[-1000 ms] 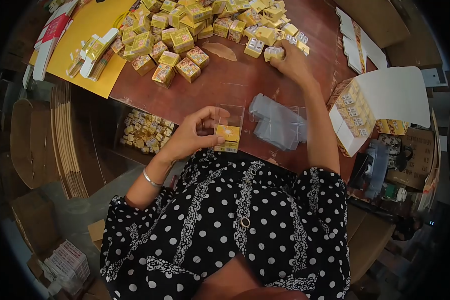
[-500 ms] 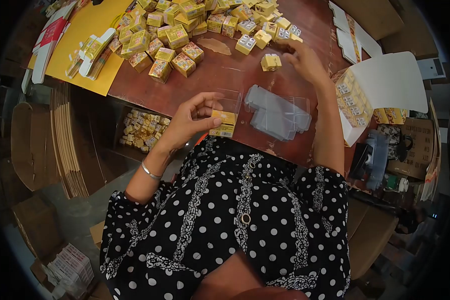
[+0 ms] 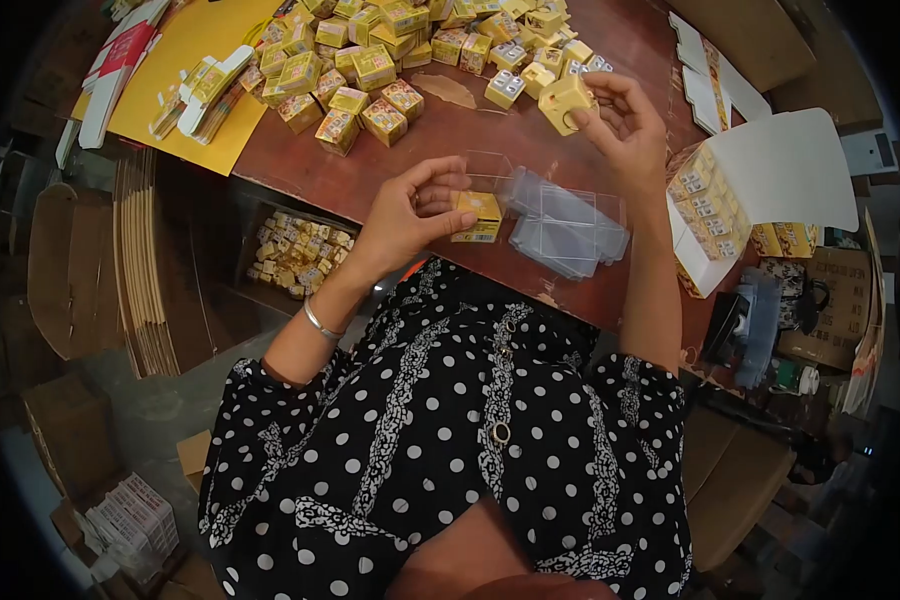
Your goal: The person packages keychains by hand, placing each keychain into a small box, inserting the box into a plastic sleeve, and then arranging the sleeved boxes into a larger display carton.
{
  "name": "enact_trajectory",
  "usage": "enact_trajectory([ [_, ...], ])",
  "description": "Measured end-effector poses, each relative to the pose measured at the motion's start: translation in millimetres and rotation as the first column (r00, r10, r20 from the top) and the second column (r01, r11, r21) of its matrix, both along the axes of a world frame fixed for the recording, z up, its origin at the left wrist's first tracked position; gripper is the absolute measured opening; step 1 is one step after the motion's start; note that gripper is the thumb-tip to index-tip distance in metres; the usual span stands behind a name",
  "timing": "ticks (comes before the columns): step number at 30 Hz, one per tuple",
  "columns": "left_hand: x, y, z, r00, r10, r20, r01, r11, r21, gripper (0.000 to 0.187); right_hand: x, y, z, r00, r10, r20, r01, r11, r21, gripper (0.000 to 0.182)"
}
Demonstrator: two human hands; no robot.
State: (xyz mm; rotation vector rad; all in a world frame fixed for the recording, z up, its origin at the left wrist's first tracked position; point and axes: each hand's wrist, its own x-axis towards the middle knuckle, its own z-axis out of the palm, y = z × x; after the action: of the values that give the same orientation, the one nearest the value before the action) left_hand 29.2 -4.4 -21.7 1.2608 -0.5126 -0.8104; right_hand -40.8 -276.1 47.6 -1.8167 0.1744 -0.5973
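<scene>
My left hand [image 3: 417, 210] holds a clear plastic box with a yellow printed box [image 3: 478, 217] in its lower part, near the table's front edge. The thumb lies on the yellow box and the clear upper part stands open. My right hand [image 3: 622, 120] pinches a pale yellow cube [image 3: 566, 102] between thumb and fingers, raised over the table. Flat clear plastic boxes [image 3: 567, 222] lie between the hands. Behind them is a heap of yellow printed boxes [image 3: 373, 68], with pale yellow cubes with silvery faces [image 3: 505, 88] at its right side.
An open white carton [image 3: 708, 205] filled with cubes stands on the right. Folded printed cartons [image 3: 210, 95] lie on a yellow sheet [image 3: 220, 145] at the left. Below the table's left edge is a box of small cubes [image 3: 300, 250]. Stacked cardboard [image 3: 140, 270] stands farther left.
My right hand has taken hold of a pale yellow cube and lifted it. The single cube seen earlier in front of the heap is gone from the table. My left hand has moved slightly right.
</scene>
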Motion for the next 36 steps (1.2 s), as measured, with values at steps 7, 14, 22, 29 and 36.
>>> enact_trajectory([
  [7,-16,-17,13,0.997,-0.004,0.083,0.01,0.997,-0.076,0.067,-24,46,29,0.993,0.103,0.06,-0.034,0.728,-0.685,0.038],
  [14,-27,-13,29,0.995,0.054,0.081,-0.041,0.987,-0.152,0.077,-34,45,30,0.981,0.195,-0.025,-0.15,0.665,-0.732,0.05],
  [22,-52,-8,24,0.996,-0.085,0.036,0.091,0.976,-0.196,0.069,-90,80,-33,0.984,0.174,-0.035,-0.164,0.966,0.198,0.044],
  [29,-80,5,-14,0.971,-0.236,-0.037,0.232,0.968,-0.092,0.048,-148,110,-67,0.982,0.151,-0.111,-0.102,0.926,0.363,0.028],
  [36,-89,-5,-20,0.98,-0.193,-0.054,0.178,0.961,-0.21,0.017,-162,120,-83,0.996,0.081,0.026,-0.085,0.92,0.383,0.02],
])
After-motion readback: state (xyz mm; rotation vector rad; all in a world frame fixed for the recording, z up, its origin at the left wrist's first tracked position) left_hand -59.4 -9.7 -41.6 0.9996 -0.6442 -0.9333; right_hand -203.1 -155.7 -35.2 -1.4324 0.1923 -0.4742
